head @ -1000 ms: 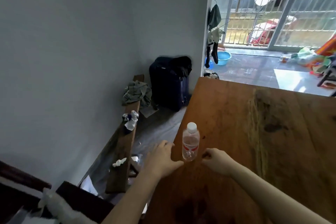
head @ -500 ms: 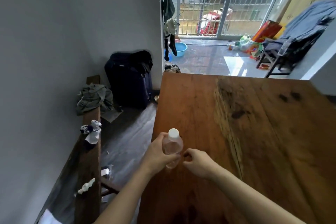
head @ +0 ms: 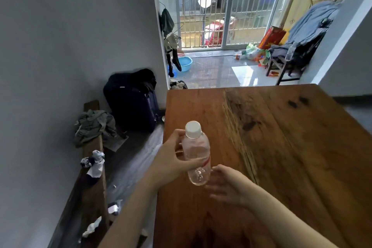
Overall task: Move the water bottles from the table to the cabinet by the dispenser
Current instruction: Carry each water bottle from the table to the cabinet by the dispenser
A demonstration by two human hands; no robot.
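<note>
Step in hand, by judgement: pick-up of one water bottle (head: 196, 155), held upright above the near-left part of the counter (head: 281, 147). Left hand (head: 171, 160): fingers curled round the bottle's body. Right hand (head: 227, 184): fingers loosely spread, empty, just beside the bottle's base. Next: carry to the cabinet, not in view.

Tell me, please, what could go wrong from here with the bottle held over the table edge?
The left hand alone grips the water bottle around its middle, near the table edge; a slip could drop it toward the floor. The right hand hovers open, blurred, beside the base and might knock it.
</note>
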